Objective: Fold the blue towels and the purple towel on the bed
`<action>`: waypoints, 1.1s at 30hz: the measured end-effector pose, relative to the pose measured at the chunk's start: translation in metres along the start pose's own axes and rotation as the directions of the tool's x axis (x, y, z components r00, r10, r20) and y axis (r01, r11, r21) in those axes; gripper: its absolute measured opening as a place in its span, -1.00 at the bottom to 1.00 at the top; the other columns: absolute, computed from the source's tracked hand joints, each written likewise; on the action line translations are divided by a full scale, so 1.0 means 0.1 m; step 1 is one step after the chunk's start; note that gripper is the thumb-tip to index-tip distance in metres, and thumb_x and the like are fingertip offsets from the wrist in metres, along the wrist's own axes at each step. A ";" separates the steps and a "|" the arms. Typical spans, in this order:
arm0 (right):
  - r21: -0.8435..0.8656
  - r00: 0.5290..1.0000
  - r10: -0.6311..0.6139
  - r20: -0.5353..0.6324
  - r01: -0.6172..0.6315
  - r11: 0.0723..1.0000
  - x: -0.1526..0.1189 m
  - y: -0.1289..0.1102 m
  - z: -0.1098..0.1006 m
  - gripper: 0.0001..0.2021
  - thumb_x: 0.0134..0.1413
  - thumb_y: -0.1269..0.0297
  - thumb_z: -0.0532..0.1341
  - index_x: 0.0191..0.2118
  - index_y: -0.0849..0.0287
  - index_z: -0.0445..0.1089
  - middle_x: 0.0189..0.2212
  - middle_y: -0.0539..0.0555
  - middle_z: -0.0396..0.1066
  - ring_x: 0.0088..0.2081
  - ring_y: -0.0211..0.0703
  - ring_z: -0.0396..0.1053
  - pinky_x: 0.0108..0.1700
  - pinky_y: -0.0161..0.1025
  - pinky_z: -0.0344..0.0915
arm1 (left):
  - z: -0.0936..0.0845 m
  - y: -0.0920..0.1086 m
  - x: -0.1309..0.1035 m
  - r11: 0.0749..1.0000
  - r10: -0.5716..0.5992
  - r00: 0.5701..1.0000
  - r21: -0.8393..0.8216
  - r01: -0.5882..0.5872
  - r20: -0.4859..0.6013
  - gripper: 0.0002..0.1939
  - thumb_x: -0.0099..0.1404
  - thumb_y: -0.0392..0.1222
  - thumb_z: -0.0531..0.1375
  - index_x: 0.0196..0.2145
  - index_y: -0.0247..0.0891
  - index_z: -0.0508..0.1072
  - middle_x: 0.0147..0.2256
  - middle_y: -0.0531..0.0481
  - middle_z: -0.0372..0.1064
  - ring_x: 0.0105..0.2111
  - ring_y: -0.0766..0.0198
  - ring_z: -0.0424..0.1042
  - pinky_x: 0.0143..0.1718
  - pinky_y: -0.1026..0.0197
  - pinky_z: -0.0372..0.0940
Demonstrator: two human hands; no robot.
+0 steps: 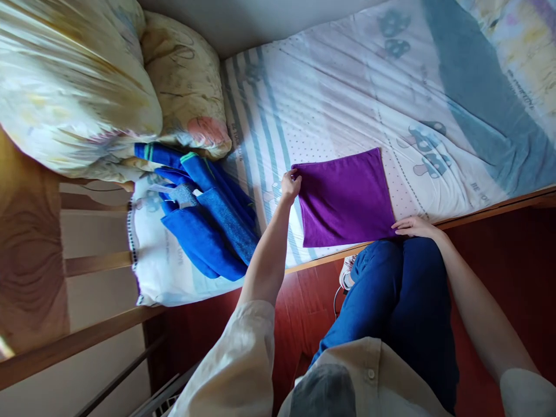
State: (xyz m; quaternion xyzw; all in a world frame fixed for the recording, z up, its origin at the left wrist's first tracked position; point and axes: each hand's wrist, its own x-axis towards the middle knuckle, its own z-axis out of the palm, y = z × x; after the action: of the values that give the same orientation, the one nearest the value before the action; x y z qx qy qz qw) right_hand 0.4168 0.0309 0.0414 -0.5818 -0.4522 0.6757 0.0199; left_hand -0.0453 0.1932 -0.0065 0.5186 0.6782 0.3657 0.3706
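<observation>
A purple cloth (345, 200), perhaps a towel, lies spread as a rough rectangle near the bed's front edge, with slight wrinkles at its lower left. My left hand (291, 185) is closed on its far left corner, thumb and fingers pinching the edge. At the near right corner, my right hand (414, 227) rests with fingers stretched out, the tips touching the cloth. To the left of my left arm, several blue towels or cloths (208, 220) lie in a loose heap, a white tag showing among them.
The bed sheet (334, 98) is patterned with mushrooms and stripes. Floral pillows (186, 81) are piled at the left end, by a wooden bed frame (98, 263). A wooden rail edges the bed in front of my knees. Below is a reddish floor (306, 298) with a shoe and a cable.
</observation>
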 end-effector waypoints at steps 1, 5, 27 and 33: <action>-0.006 1.000 0.003 0.001 -0.003 1.000 -0.01 -0.01 0.00 -0.35 -0.33 -0.18 0.53 -0.10 0.16 0.67 -0.38 0.04 0.59 -0.47 -0.28 0.32 -0.40 -0.31 0.24 | 0.02 -0.01 -0.03 0.998 -0.021 0.999 0.056 0.023 -0.032 -0.69 0.19 -0.19 0.35 -0.09 -0.24 0.51 -0.03 -0.23 0.47 0.13 -0.06 0.42 0.31 -0.12 0.26; -0.007 1.000 0.007 -0.002 -0.007 1.000 -0.03 -0.05 0.01 -0.36 -0.34 -0.14 0.54 -0.11 0.16 0.67 -0.35 0.04 0.60 -0.54 -0.39 0.19 -0.48 -0.35 0.12 | 0.08 0.02 -0.14 0.985 -0.096 0.992 0.136 0.107 -0.081 -0.48 0.14 -0.29 0.34 0.09 -0.24 0.45 0.11 -0.29 0.36 0.22 -0.15 0.36 0.39 -0.19 0.14; -0.096 0.997 0.024 -0.071 -0.031 0.995 -0.08 -0.12 0.03 -0.57 -0.46 -0.06 0.55 -0.49 0.16 0.54 -0.50 0.02 0.54 -0.50 -0.30 0.26 -0.46 -0.31 0.14 | -0.47 -0.06 -2.29 0.924 -0.330 0.940 0.230 0.305 0.081 -0.63 0.10 -0.33 0.31 -0.12 -0.16 0.39 -0.25 0.00 0.51 -0.30 0.15 0.59 -0.08 0.08 0.45; -0.213 0.996 0.054 -0.066 -0.067 0.975 -0.10 -0.13 0.04 -0.69 -0.24 0.03 0.49 -0.47 0.15 0.51 -0.58 -0.03 0.45 -0.49 -0.24 0.32 -0.41 -0.30 0.22 | -0.54 -0.05 -2.30 0.856 -0.228 0.958 0.504 0.113 0.173 -0.62 0.12 -0.54 0.16 -0.17 -0.20 0.51 -0.04 -0.15 0.43 -0.27 0.18 0.57 0.01 0.02 0.48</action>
State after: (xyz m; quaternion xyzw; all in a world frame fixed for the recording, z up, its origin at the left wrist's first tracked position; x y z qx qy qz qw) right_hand 0.4102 0.0306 0.0574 -0.6139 -0.5039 0.6055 -0.0505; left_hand -0.0524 -0.0375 0.0424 0.5710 0.7452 0.0863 0.3335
